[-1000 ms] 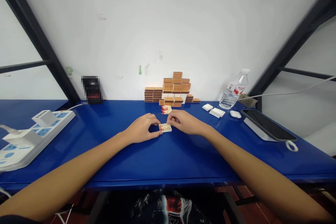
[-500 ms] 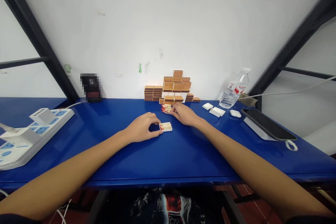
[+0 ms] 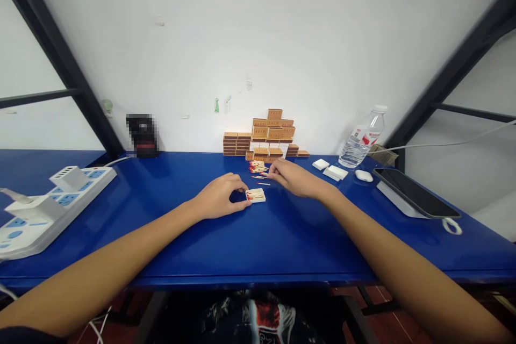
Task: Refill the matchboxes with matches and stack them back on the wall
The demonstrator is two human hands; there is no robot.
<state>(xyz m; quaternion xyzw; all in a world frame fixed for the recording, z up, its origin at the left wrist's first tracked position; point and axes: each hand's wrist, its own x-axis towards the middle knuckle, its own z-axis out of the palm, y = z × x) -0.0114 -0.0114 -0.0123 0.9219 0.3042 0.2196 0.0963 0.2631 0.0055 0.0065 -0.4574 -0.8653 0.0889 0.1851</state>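
My left hand (image 3: 221,196) rests on the blue table (image 3: 266,236) with its fingers curled, the fingertips holding the left end of a small open matchbox tray (image 3: 257,195) filled with red-tipped matches. My right hand (image 3: 291,177) lies farther back, fingers pinched on a match beside a loose pile of matches (image 3: 257,167). Two or three single matches lie between the pile and the tray. Behind the pile, brown matchboxes (image 3: 269,136) are stacked against the wall.
A white power strip (image 3: 48,205) with plugs sits at the left. A water bottle (image 3: 360,138), small white boxes (image 3: 331,170), a white earbud case (image 3: 364,176) and a dark tablet (image 3: 415,193) on a stand are at the right. A black object (image 3: 142,137) stands by the wall.
My right hand left the tray, reached back to the loose match pile and has drawn slightly back. A few matches now lie separate from the pile. My left hand stayed on the tray.
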